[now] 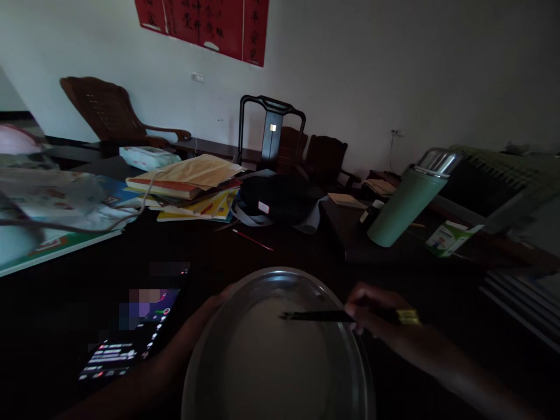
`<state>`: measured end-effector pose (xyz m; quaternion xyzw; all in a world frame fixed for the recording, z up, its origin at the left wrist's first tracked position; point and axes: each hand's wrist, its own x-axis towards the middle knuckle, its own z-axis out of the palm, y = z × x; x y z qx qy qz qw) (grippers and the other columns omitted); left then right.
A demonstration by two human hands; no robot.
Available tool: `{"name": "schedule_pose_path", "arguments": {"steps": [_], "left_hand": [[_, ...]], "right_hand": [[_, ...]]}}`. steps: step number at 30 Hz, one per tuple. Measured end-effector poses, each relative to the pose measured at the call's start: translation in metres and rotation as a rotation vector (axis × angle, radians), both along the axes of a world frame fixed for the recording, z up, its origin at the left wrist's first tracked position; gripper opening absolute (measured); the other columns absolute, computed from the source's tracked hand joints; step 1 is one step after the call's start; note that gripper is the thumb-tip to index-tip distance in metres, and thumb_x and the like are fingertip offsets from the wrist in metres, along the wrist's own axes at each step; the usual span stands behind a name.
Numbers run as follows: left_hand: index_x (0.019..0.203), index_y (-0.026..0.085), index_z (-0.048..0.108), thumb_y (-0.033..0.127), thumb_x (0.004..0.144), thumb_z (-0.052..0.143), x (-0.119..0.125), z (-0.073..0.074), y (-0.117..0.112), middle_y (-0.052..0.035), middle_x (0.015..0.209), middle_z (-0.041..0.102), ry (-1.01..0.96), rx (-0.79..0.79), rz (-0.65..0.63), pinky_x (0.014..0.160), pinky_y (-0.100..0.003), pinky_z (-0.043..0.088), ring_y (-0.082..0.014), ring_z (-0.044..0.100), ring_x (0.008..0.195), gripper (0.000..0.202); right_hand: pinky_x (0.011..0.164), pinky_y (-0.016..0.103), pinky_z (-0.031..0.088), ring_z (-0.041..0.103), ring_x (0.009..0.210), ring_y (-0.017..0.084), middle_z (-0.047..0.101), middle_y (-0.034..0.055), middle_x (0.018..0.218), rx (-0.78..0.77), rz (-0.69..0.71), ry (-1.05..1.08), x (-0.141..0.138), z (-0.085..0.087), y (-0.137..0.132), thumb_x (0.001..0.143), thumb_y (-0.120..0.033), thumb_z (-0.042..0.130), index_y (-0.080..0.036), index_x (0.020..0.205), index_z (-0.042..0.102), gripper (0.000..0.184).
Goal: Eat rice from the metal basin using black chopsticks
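Note:
A large metal bowl (350,373) with pale contents sits on the dark table close to me. My left hand (205,315) rests against the bowl's left rim, its fingers hidden behind the metal. My right hand (371,315) is closed around a pair of dark chopsticks (315,316) with gold-coloured ends. The chopstick tips point left over the middle of the bowl.
A lit phone (131,335) lies left of the bowl. Behind it are a stack of books and envelopes (188,186), a black bag (275,198), a red pen (251,239), a green thermos (406,201) and a small green box (450,238). Chairs stand along the white wall.

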<state>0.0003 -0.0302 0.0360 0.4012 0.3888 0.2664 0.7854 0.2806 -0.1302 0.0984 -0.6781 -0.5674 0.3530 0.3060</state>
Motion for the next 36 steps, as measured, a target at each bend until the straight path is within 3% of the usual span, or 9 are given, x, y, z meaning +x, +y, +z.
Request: {"name": "schedule_pose_path", "arguments": {"steps": [4,10,14,18,21,24,29,33,36], "left_hand": [[0.102,0.028,0.075,0.053,0.076,0.069,-0.011,-0.011,-0.001,-0.0056,0.116,0.07,0.037,0.039,0.03,0.108,-0.044,0.041,-0.0348,0.044,0.132,0.036],[0.12,0.024,0.069,0.043,0.08,0.069,-0.014,-0.025,0.002,-0.0052,0.126,0.066,0.028,0.092,0.03,0.116,-0.044,0.028,-0.0332,0.03,0.141,0.044],[0.121,0.023,0.069,0.047,0.086,0.063,-0.009,-0.019,0.003,-0.0062,0.124,0.067,0.018,0.059,0.005,0.113,-0.043,0.033,-0.0336,0.041,0.135,0.042],[0.122,0.021,0.069,0.054,0.089,0.056,-0.004,-0.014,0.003,-0.0088,0.118,0.069,0.007,0.013,0.002,0.108,-0.047,0.039,-0.036,0.051,0.125,0.048],[0.125,0.021,0.067,0.056,0.089,0.056,-0.004,-0.016,0.003,-0.0092,0.116,0.07,0.006,-0.004,0.013,0.109,-0.047,0.037,-0.036,0.053,0.124,0.051],[0.127,0.023,0.066,0.057,0.087,0.058,-0.005,-0.018,0.003,-0.0093,0.114,0.071,0.005,-0.014,0.011,0.109,-0.047,0.038,-0.036,0.054,0.122,0.053],[0.129,0.026,0.065,0.056,0.087,0.059,-0.008,-0.019,0.003,-0.0078,0.119,0.069,-0.016,-0.012,0.005,0.109,-0.044,0.038,-0.0345,0.052,0.125,0.052],[0.131,0.024,0.063,0.059,0.088,0.057,-0.007,-0.017,0.003,-0.008,0.121,0.069,-0.02,-0.065,0.004,0.109,-0.045,0.038,-0.0357,0.052,0.125,0.055],[0.131,0.023,0.063,0.057,0.089,0.057,-0.006,-0.016,0.003,-0.0073,0.12,0.069,-0.034,-0.064,0.015,0.11,-0.043,0.036,-0.0343,0.052,0.125,0.054]], "right_hand": [[0.067,0.03,0.045,0.062,0.06,0.015,0.063,-0.0027,0.057,-0.137,0.103,0.026,0.011,0.004,-0.009,0.087,-0.044,0.057,-0.022,0.067,0.058,0.029],[0.068,0.027,0.045,0.064,0.076,0.017,0.064,-0.0021,0.073,-0.135,0.056,0.081,-0.022,-0.013,-0.013,0.081,-0.04,0.065,-0.023,0.076,0.064,0.017],[0.069,0.029,0.044,0.065,0.071,0.017,0.065,-0.0027,0.068,-0.052,0.035,0.025,-0.005,-0.001,-0.001,0.088,-0.041,0.057,-0.024,0.071,0.059,0.025],[0.067,0.03,0.044,0.063,0.06,0.016,0.063,-0.0031,0.056,-0.122,0.102,0.05,0.013,0.004,-0.002,0.087,-0.043,0.059,-0.023,0.065,0.059,0.03],[0.064,0.028,0.044,0.063,0.064,0.016,0.063,-0.0027,0.063,-0.185,0.123,0.086,-0.001,-0.007,-0.01,0.083,-0.044,0.064,-0.022,0.069,0.062,0.026],[0.067,0.027,0.046,0.064,0.076,0.017,0.065,-0.0018,0.073,-0.131,0.092,0.095,-0.017,-0.015,-0.01,0.081,-0.042,0.064,-0.025,0.076,0.064,0.018],[0.064,0.029,0.043,0.061,0.065,0.017,0.061,-0.0031,0.061,-0.032,-0.051,0.038,0.004,-0.006,0.004,0.085,-0.048,0.058,-0.024,0.067,0.058,0.03],[0.063,0.03,0.043,0.058,0.054,0.015,0.059,-0.0037,0.052,-0.165,0.049,0.175,0.014,-0.004,-0.002,0.083,-0.049,0.062,-0.022,0.063,0.06,0.034],[0.065,0.028,0.045,0.063,0.067,0.017,0.065,-0.0022,0.065,-0.193,0.113,0.139,-0.005,-0.01,-0.01,0.081,-0.045,0.067,-0.022,0.069,0.065,0.026]]}}
